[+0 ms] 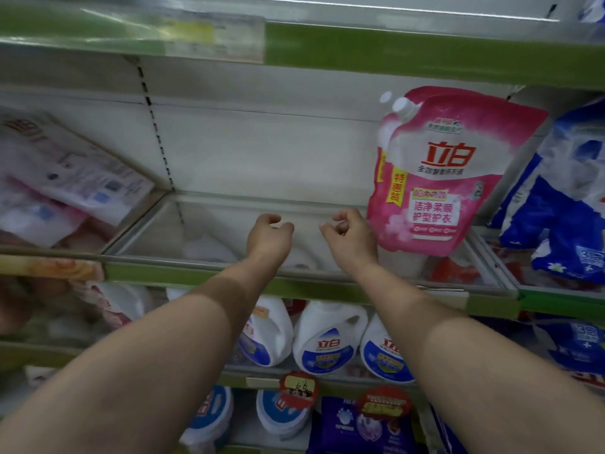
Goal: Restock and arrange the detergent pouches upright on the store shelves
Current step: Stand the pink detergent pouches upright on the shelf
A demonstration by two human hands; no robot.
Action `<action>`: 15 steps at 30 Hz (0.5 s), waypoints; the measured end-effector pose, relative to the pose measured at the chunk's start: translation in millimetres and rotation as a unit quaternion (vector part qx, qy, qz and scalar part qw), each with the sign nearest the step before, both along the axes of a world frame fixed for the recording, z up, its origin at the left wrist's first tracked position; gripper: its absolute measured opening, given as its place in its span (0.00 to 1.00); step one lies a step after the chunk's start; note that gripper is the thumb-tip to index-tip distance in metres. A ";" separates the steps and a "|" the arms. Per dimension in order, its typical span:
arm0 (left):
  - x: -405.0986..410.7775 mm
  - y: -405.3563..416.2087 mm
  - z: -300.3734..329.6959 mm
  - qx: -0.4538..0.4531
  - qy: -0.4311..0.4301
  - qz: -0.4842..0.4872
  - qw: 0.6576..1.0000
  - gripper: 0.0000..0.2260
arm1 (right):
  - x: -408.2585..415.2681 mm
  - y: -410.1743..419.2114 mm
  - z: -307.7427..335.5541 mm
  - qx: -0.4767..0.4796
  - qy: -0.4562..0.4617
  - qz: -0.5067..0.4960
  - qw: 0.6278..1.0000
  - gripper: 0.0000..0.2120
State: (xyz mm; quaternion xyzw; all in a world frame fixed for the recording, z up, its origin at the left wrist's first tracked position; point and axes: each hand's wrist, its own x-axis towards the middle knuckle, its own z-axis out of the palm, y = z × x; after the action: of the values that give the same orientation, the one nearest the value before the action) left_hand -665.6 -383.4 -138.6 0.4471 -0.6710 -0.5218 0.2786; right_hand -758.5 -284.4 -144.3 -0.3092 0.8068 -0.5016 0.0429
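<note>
A pink and white detergent pouch (448,172) with a white cap stands upright at the right end of the shelf bay (203,224), with a second pouch just behind it. My left hand (268,235) hovers over the shelf floor with loosely curled fingers, holding nothing. My right hand (348,235) is just left of the pink pouch's lower edge, fingers curled, also holding nothing. More pink and white pouches (62,178) lie tilted in the bay to the left.
Blue and white pouches (563,204) fill the bay on the right. Below, white detergent jugs (327,339) with blue labels stand in a row. The shelf above has a green front rail (393,50). Red price tags (298,388) hang on the lower rail.
</note>
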 end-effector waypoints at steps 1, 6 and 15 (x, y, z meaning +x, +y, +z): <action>10.9 -9.1 0.5 0.001 0.000 0.009 1.000 0.17 | 8.4 -10.7 -0.1 -0.001 -0.002 0.005 1.000 0.13; 66.8 -52.0 2.8 -0.003 0.008 0.067 0.998 0.21 | 56.8 -64.2 -0.7 0.011 -0.011 0.054 0.998 0.21; 145.8 -111.9 3.2 -0.013 0.036 0.154 0.987 0.19 | 118.9 -134.1 -6.0 0.060 -0.002 0.141 0.988 0.29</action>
State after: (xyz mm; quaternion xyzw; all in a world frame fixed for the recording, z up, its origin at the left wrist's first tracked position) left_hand -519.9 -495.3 -135.4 0.5220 -0.5907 -0.4796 0.3855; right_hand -639.6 -418.5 -150.4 -0.4155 0.7841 -0.4414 0.1328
